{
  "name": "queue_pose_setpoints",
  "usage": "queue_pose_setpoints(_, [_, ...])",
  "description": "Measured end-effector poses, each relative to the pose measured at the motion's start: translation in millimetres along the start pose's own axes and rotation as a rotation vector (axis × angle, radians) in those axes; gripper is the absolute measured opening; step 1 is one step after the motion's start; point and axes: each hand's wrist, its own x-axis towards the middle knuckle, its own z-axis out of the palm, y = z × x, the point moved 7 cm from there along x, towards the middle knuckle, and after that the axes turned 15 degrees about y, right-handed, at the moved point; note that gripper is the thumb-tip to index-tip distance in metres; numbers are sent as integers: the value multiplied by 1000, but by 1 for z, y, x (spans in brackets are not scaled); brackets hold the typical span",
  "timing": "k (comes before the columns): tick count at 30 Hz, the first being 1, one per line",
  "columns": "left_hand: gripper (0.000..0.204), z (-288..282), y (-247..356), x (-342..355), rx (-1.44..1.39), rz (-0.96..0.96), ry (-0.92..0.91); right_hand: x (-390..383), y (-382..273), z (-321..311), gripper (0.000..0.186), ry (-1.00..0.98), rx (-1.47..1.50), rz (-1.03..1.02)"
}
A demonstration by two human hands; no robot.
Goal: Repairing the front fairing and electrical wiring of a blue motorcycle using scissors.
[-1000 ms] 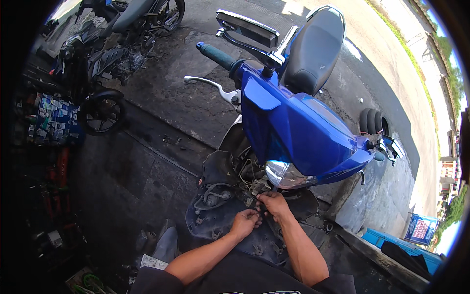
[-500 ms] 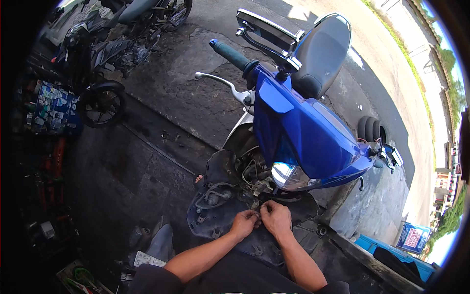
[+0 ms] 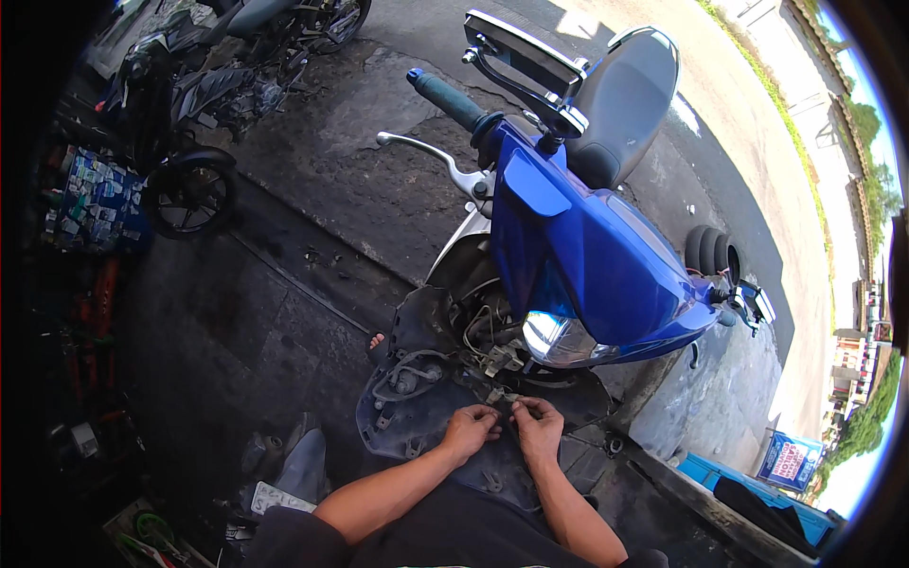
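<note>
Both hands are held close together, fingers curled in, just below the front of a blue scooter [image 3: 597,275]. The fingers of my left hand [image 3: 472,433] are bent and pressed together; whatever they hold is too small to make out. My right hand [image 3: 538,431] pinches with thumb and forefinger beside a pale wire connector [image 3: 505,397], and I cannot tell what is in the pinch. Under both wrists lies a dark plastic front panel [image 3: 388,428], with a round part and looped cables on its left side. Loose wiring [image 3: 488,327] shows behind it, left of the headlight [image 3: 561,341].
The scooter's brake lever [image 3: 431,156] and mirror [image 3: 525,62] stick out at upper left. A dark motorcycle [image 3: 194,180] stands far left, near a blue drum [image 3: 99,204]. A licence plate [image 3: 281,498] lies lower left. Stacked tyres [image 3: 710,251] and a blue sign [image 3: 790,461] are to the right.
My hands have moved slightly apart, and the right fingers have loosened from a tighter curl. The pale connector now shows more plainly between them. The whole view has shifted a little.
</note>
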Motion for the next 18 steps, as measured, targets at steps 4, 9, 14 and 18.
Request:
queue_pose_setpoints(4, [20, 0, -1, -1, -45, -25, -3, 2, 9, 0, 12, -65, -66, -36])
queue_pose_setpoints(9, [18, -1, -4, 2, -92, -20, -9, -7, -21, -2, 15, -65, -448, -381])
queue_pose_setpoints(14, [17, 2, -7, 2, -124, -43, -25, -8, -23, 1, 18, -92, -617, -470])
queue_pose_setpoints(18, [17, 2, -4, 0, -140, -42, -42, -7, -16, 2, 21, -140, -665, -473])
